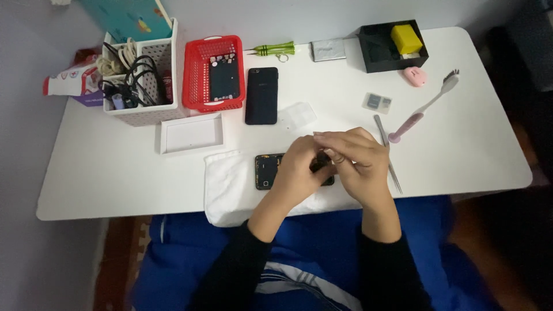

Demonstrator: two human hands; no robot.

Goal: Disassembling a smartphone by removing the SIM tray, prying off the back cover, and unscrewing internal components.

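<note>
**A:** What's biggest on my feed?

**B:** I see the white table (472, 155) filling the view. On it at six o'clock lies a white cloth (230, 184), hanging over the near edge. At eleven o'clock stands a white basket (152, 112) stuffed with cables, with a red basket (199, 75) just beside it holding a dark phone part.

**A:** And the middle-sized things?

**B:** A white tray (192, 133) sits at ten o'clock, a black box (374, 55) with a yellow block inside at one o'clock. A black phone (261, 95) lies face down at twelve, well apart from the hands.

**A:** The hands?

**B:** Both meet at the centre over an opened phone (266, 171) resting on the cloth. My left hand (299, 167) is curled, fingertips pressed onto the phone. My right hand (357, 164) is curled too, pinching something small and dark; what it is, I cannot tell.

**A:** Small stuff?

**B:** A pink-handled brush (423, 109) at two o'clock, metal tweezers (387, 151) touching the right hand's edge, green screwdrivers (275, 49) at twelve.
</note>
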